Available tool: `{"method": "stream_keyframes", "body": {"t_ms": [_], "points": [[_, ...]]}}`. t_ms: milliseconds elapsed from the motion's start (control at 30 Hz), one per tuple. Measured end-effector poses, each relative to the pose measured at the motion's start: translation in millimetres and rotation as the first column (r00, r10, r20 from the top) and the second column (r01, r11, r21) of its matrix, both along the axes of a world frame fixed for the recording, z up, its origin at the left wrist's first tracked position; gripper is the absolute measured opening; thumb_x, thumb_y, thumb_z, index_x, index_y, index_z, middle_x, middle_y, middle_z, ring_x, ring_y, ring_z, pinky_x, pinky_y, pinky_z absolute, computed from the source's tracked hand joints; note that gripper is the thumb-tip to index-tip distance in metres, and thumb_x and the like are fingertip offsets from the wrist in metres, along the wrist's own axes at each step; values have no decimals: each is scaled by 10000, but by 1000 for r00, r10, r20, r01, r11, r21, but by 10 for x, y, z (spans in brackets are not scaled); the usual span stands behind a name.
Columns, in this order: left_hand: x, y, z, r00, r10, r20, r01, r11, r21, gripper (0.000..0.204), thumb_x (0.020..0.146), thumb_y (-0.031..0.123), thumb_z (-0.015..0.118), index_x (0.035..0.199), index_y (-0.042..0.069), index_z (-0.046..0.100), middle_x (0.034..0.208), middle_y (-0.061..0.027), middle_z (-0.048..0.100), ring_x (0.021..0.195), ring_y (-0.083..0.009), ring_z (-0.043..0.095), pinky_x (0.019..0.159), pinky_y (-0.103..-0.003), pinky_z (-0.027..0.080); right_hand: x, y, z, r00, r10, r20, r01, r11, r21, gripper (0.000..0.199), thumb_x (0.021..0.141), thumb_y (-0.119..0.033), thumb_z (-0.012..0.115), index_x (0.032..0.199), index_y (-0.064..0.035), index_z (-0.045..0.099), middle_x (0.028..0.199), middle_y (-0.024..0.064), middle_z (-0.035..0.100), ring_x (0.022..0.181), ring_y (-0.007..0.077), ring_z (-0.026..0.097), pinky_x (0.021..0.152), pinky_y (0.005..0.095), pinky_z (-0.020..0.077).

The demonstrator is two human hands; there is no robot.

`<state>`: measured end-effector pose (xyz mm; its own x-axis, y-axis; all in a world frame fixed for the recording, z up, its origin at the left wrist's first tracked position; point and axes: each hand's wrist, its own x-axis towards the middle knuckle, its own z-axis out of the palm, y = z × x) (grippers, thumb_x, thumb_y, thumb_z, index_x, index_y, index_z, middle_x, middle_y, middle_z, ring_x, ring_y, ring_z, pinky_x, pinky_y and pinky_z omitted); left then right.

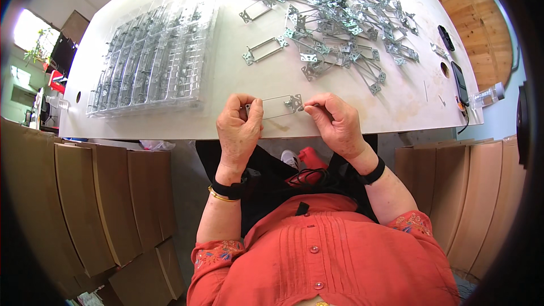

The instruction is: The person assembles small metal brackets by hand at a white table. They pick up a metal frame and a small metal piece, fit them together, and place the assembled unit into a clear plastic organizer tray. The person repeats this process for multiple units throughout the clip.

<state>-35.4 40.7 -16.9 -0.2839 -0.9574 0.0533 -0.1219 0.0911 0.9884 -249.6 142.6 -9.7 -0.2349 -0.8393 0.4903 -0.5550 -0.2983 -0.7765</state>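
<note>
Red-orange blouse (317,255) fills the bottom of the view, forearms rising from it to the desk edge. Left hand (239,127) is closed on the left end of a thin metal frame (277,106), fingers curled over it. Right hand (338,122) pinches the frame's right end, thumb and forefinger tips just beside the small hinge-like bracket there. Frame is a flat rectangular wire-and-bracket piece, held level just above the near edge of the white desk (226,34), between both hands. Black bands sit on both wrists, a gold bangle on the left.

Further out: a loose heap of the same metal frames (340,20) is spread over the desk's far right half, well apart from the hands. Two single frames lie separate on its left side. A stack of clear plastic trays (153,56) with rows of frames packed in sits on the desk's left part.

Dark slim items lie near the desk's right edge; too small to tell what. Brown cardboard stacks (96,204) stand on both sides below the desk. A round wooden table top (476,17) shows at the upper right.
</note>
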Motion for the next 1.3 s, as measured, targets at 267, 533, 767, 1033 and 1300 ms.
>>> {"method": "stream_keyframes", "body": {"t_ms": [267, 533, 767, 1033, 1300], "points": [[-3, -10, -16, 1000, 2, 15, -1, 1000, -20, 143, 1118, 160, 748, 1077, 37, 688, 758, 36, 645, 597, -33, 605, 505, -214, 480, -19, -14, -13, 1000, 25, -8, -25, 1000, -12, 151, 1025, 38, 770, 1154, -36, 749, 992, 134, 763, 865, 277, 763, 782, 356, 601], [2, -6, -21, 1000, -14, -17, 14, 1000, -4, 143, 1122, 159, 745, 1075, 38, 685, 748, 38, 635, 595, -32, 601, 503, -213, 479, -25, -9, -9, 1000, 21, -21, -21, 1000, 3, 161, 1027, 54, 752, 1163, -32, 750, 1024, 138, 765, 895, 287, 766, 800, 360, 605], [3, -12, -33, 1000, -11, -6, 11, 1000, -15, 142, 1121, 162, 746, 1076, 41, 687, 773, 37, 646, 607, -30, 608, 507, -210, 487, -20, -12, -16, 999, 31, -12, -31, 999, -7, 162, 1024, 58, 753, 1158, -31, 747, 1019, 137, 760, 894, 285, 764, 795, 361, 601], [5, -13, -35, 1000, -7, 4, 7, 1000, -15, 146, 1119, 166, 751, 1079, 40, 688, 780, 37, 649, 613, -29, 613, 505, -208, 488, -25, -19, -41, 1000, 24, -2, -24, 1000, -20, 161, 1010, 45, 781, 1143, -37, 745, 987, 131, 755, 853, 275, 750, 766, 355, 592], [11, -10, -23, 1000, -16, -9, 16, 1000, -13, 143, 1119, 159, 750, 1083, 35, 688, 754, 34, 646, 605, -30, 610, 503, -205, 483, -29, -7, -47, 999, 14, -30, -14, 1000, -2, 142, 1002, 22, 801, 1115, -38, 738, 968, 125, 743, 836, 290, 738, 756, 367, 586]]}}
